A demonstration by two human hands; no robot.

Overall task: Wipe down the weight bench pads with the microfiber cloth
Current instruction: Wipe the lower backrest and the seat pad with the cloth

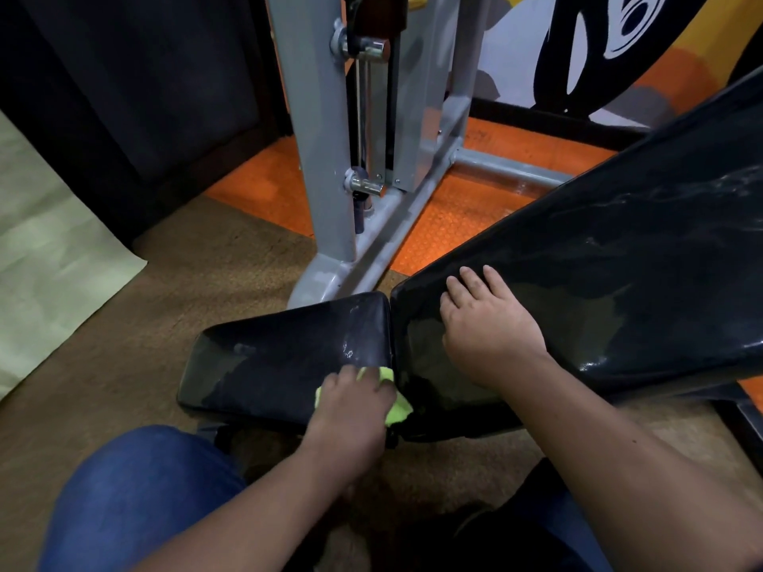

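The weight bench has a small black seat pad [280, 365] at centre and a long black back pad [619, 274] rising to the right. Both are glossy with wet streaks. My left hand [351, 402] holds a yellow-green microfiber cloth [398, 412] against the seat pad's right end, next to the gap between the pads. Most of the cloth is hidden under that hand. My right hand [487, 324] lies flat, fingers straight, on the lower end of the back pad.
A grey steel machine frame [326, 158] with chrome pins stands just behind the bench on an orange floor mat [454, 216]. Brown carpet [165, 303] surrounds the seat. My knee in blue jeans [136, 489] is at lower left. A pale sheet [49, 258] lies at far left.
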